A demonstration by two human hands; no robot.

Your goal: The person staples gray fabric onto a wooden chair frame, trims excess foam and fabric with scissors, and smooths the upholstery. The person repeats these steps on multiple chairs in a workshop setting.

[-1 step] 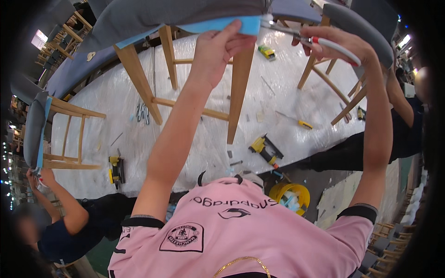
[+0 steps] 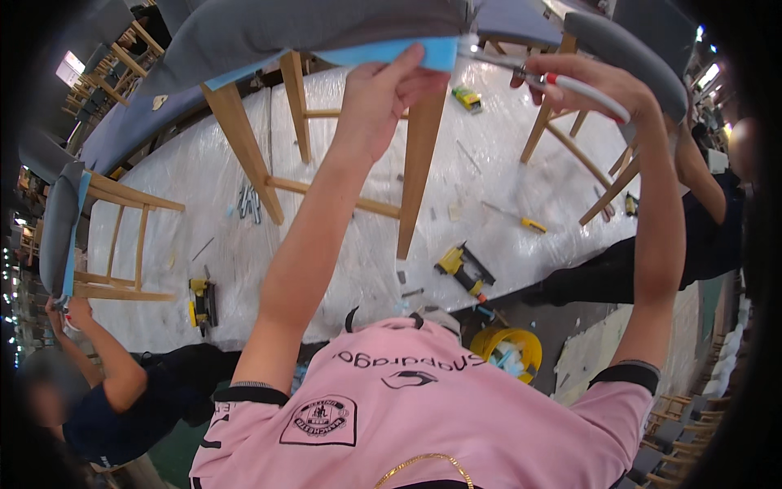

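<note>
My left hand [image 2: 376, 106] pinches the edge of a blue sheet [image 2: 440, 52] between thumb and fingers. The sheet hangs from under the grey upholstered seat [image 2: 301, 28] of a wooden-legged chair, beside one leg [image 2: 421, 163]. Over to the right, my right hand [image 2: 607, 80] is closed round scissors [image 2: 588, 94] with white and red handles. Their blades point left toward the corner of the blue sheet. The tips are blurred, so I cannot tell whether they are cutting into it.
The table [image 2: 326, 261] is covered in clear plastic film. On it lie yellow-black staple guns [image 2: 464, 269], a yellow-handled tool [image 2: 532, 224] and metal tools [image 2: 250, 202]. A yellow bucket [image 2: 533, 350] of scraps stands below. Co-workers sit left [image 2: 106, 407] and right [image 2: 709, 220], beside other chairs.
The view has shifted very slightly, and the chair leg appears a little lower and further left. Both hands keep their holds on the blue sheet and the scissors.
</note>
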